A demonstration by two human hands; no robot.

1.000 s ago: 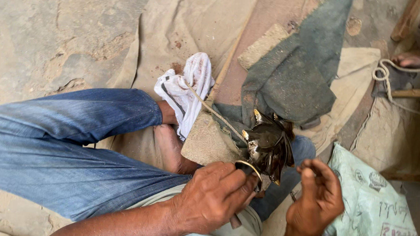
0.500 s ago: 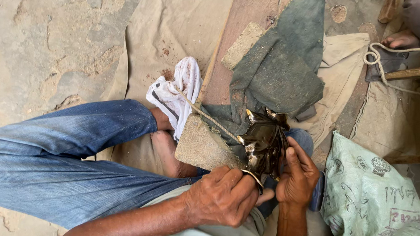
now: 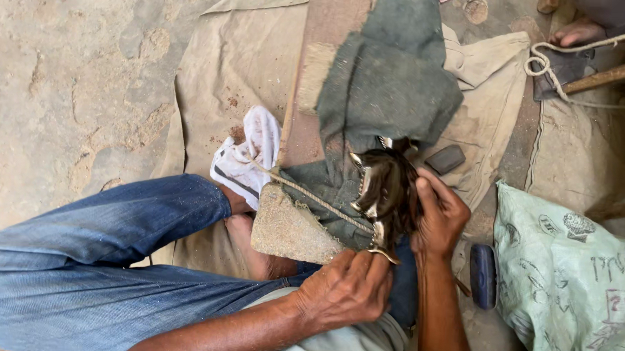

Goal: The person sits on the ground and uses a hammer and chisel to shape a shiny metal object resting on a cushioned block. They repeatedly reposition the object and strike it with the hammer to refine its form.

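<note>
Denim leg [image 3: 98, 257] far left | white cloth [image 3: 246, 155] by your foot | left hand [image 3: 346, 289], fingers pinched on the dark metal piece's [image 3: 385, 193] lower tip | piece upright, long axis away from you | right hand [image 3: 441, 216] wraps its right side | green sack [image 3: 575, 278] right.

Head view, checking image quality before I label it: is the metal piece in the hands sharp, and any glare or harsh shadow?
Head view: soft, even daylight, no hard shadows; bright glints on the dark metal piece; both hands, left and right, fairly sharp; frame edges slightly stretched.
</note>
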